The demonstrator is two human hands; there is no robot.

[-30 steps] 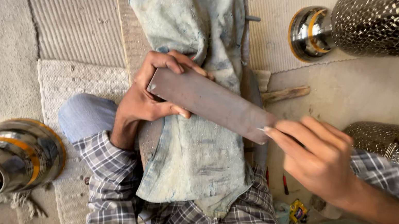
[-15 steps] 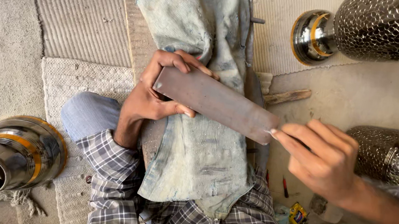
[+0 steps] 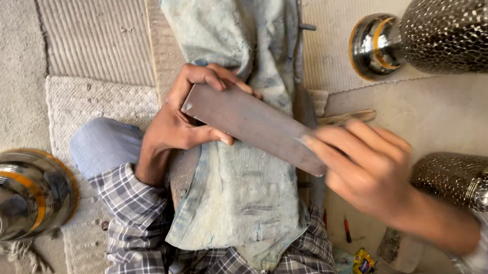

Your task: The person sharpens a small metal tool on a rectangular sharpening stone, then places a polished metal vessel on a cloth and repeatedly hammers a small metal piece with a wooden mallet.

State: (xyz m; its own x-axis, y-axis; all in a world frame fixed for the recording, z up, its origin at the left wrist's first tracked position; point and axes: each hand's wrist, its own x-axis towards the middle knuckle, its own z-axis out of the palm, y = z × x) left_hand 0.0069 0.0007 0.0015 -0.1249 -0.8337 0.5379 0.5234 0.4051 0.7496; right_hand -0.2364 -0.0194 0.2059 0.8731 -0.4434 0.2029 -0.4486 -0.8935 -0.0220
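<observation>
Hands, left (image 3: 179, 125) and right (image 3: 366, 170), grip flat metal strip (image 3: 255, 126) over cloth (image 3: 232, 173)

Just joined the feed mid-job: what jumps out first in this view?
At centre, a flat dark rectangular metal strip lies across a pale blue-grey cloth draped over the person's lap, gripped by the left hand and met by the blurred right hand. Shiny hammered metal vases lie at the right, and a smooth gold-banded steel vase lies lower left.

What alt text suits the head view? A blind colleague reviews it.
Both hands grip a flat dark metal strip over a pale blue cloth: left hand at its near end, blurred right hand at the other. Shiny metal vases lie around.
</observation>
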